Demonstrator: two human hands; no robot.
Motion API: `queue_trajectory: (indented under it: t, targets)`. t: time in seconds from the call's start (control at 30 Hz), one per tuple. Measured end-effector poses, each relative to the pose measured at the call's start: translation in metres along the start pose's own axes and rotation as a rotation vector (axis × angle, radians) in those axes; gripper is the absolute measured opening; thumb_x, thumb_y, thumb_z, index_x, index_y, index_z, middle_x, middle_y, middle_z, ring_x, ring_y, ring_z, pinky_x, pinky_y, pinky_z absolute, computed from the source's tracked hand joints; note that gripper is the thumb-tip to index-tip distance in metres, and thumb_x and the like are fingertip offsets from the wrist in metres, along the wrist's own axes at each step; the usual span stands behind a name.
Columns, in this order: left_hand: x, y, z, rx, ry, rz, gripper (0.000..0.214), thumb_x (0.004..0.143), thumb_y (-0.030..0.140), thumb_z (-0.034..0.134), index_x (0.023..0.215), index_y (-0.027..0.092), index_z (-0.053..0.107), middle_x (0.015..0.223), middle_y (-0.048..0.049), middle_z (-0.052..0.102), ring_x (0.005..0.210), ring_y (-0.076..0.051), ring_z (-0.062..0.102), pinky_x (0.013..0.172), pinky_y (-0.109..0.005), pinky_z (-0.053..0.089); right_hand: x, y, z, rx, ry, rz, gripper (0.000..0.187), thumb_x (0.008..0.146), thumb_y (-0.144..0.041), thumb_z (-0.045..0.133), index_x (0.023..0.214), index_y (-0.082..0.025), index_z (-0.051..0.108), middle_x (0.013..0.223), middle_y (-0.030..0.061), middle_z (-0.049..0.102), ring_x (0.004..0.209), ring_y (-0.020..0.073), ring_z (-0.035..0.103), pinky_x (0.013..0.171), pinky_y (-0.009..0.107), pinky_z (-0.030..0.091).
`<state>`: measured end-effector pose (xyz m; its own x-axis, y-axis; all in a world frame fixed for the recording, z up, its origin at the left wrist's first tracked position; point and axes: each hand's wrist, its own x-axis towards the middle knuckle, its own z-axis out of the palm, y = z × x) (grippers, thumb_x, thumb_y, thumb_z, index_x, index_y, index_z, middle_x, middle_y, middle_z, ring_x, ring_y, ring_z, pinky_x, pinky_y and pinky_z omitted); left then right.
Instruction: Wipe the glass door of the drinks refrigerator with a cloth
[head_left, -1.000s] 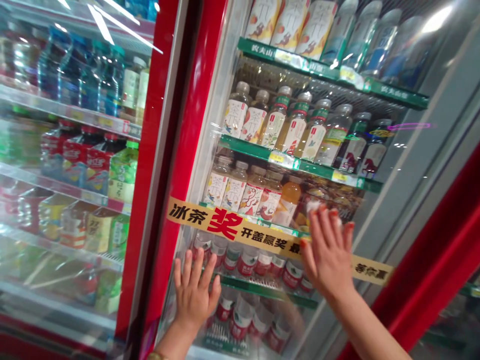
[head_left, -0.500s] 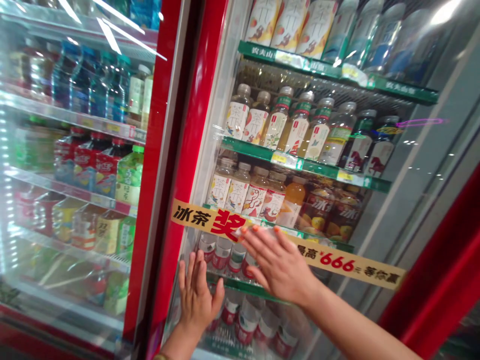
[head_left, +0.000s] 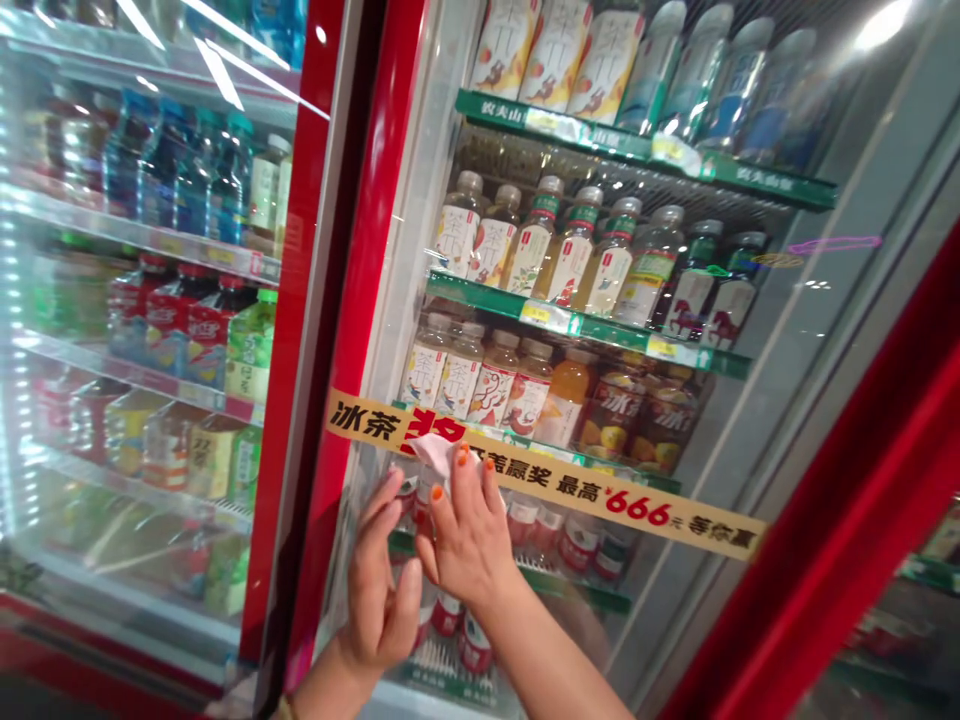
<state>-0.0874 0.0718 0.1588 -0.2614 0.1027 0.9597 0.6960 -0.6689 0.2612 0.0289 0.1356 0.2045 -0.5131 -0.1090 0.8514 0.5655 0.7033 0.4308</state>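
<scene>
My right hand (head_left: 476, 535) presses a crumpled white tissue (head_left: 435, 453) with its fingers on the glass door, over the beige strip (head_left: 660, 505) printed with dark and red characters. The tissue covers part of the big red character. Just left of it and lower, my left hand (head_left: 379, 580) is raised with thumb and fingers apart, holding nothing. Its fingertips come close to my right hand; whether they touch the glass I cannot tell. Behind the glass, rows of bottles (head_left: 525, 380) stand on shelves, the lower ones partly hidden by my hands.
A second glass-fronted cooler with drinks (head_left: 157, 340) stands at the left, beyond a red door frame (head_left: 367, 220). Another red frame (head_left: 817, 500) slants along the right side. Green shelf edges (head_left: 585, 323) carry price tags. Ceiling lights reflect in the glass.
My right hand has moved left and slightly down along the strip with the tissue, baring more printed characters. My left hand has turned, its fingers now curved toward the right hand.
</scene>
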Motion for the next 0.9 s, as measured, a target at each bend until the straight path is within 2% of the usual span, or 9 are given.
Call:
queue_trajectory:
  t: [0.1,0.2,0.33,0.47,0.57,0.63,0.7,0.8,0.9]
  targets:
    - [0.029,0.016,0.025,0.051,-0.199,0.072,0.067,0.112,0.042,0.022,0.177,0.027,0.014,0.182,-0.0133,0.029,0.17,-0.027,0.03,0.137,-0.055,0.035,-0.013,0.008,-0.006,0.117,0.165,0.07,0.114,0.09,-0.026,0.063,0.175,-0.013,-0.012,0.185,0.0186,-0.015,0.174,0.0375,0.002,0.134,0.063,0.035]
    - [0.048,0.018,0.043,0.31,-0.275,0.107,0.071,0.112,0.051,0.02,0.177,0.023,0.009,0.183,-0.0146,0.026,0.173,-0.029,0.016,0.143,-0.06,0.012,-0.03,0.036,-0.043,0.116,0.178,0.072,0.105,0.089,-0.014,0.054,0.177,-0.015,-0.003,0.187,0.0161,-0.009,0.174,0.034,0.008,0.128,0.058,0.046]
    - [0.089,0.001,0.028,0.64,-0.102,-0.028,0.097,0.108,0.066,0.039,0.175,0.01,-0.003,0.183,-0.0279,0.003,0.172,-0.047,-0.003,0.133,-0.08,-0.005,-0.073,0.087,-0.105,-0.102,0.122,0.259,0.091,0.093,-0.015,0.052,0.177,-0.027,0.019,0.187,0.01,0.012,0.173,0.0393,0.014,0.131,0.077,0.03]
    - [0.135,-0.005,0.015,0.657,0.025,-0.181,0.091,0.112,0.054,0.038,0.173,0.004,-0.008,0.181,-0.0278,-0.018,0.168,-0.052,-0.014,0.135,-0.079,0.0,-0.117,0.125,-0.124,-0.368,0.117,0.526,0.082,0.103,-0.022,0.05,0.178,-0.024,0.015,0.186,0.0152,0.015,0.172,0.0408,0.013,0.131,0.081,0.024]
    - [0.114,0.005,0.038,0.574,-0.054,0.038,0.085,0.11,0.036,0.044,0.176,0.017,-0.006,0.186,-0.0163,-0.007,0.174,-0.035,-0.002,0.143,-0.061,0.012,-0.136,0.133,-0.115,-0.44,0.113,0.448,0.079,0.104,-0.023,0.052,0.177,-0.023,0.021,0.183,0.0143,0.026,0.171,0.0389,0.023,0.134,0.075,0.025]
    - [0.074,0.009,0.053,0.589,-0.184,0.267,0.083,0.106,0.029,0.049,0.177,0.024,0.006,0.187,-0.0079,0.006,0.175,-0.027,0.006,0.144,-0.052,0.011,-0.141,0.133,-0.109,-0.438,0.135,0.403,0.077,0.103,-0.022,0.053,0.176,-0.024,0.027,0.182,0.0115,0.03,0.17,0.037,0.027,0.136,0.071,0.024]
    - [0.035,0.003,0.054,0.626,-0.223,0.355,0.08,0.106,0.036,0.052,0.177,0.024,0.016,0.187,-0.0068,0.007,0.175,-0.024,0.005,0.144,-0.047,0.006,-0.143,0.133,-0.107,-0.433,0.164,0.391,0.076,0.103,-0.022,0.053,0.175,-0.024,0.03,0.181,0.0101,0.032,0.169,0.0367,0.029,0.137,0.069,0.025]
    - [0.02,-0.014,0.029,0.734,-0.126,0.17,0.088,0.108,0.05,0.046,0.176,0.011,0.006,0.185,-0.0186,-0.003,0.174,-0.035,-0.003,0.142,-0.062,0.002,-0.143,0.134,-0.109,-0.436,0.175,0.392,0.077,0.101,-0.022,0.053,0.175,-0.026,0.03,0.181,0.0082,0.033,0.167,0.0382,0.032,0.135,0.071,0.028]
    - [0.054,-0.022,0.014,0.762,0.043,-0.077,0.094,0.108,0.062,0.038,0.175,0.01,-0.003,0.184,-0.0246,-0.007,0.172,-0.047,-0.005,0.135,-0.079,0.007,-0.143,0.134,-0.109,-0.454,0.156,0.395,0.077,0.101,-0.023,0.051,0.175,-0.026,0.029,0.182,0.0073,0.031,0.168,0.0383,0.031,0.135,0.074,0.027]
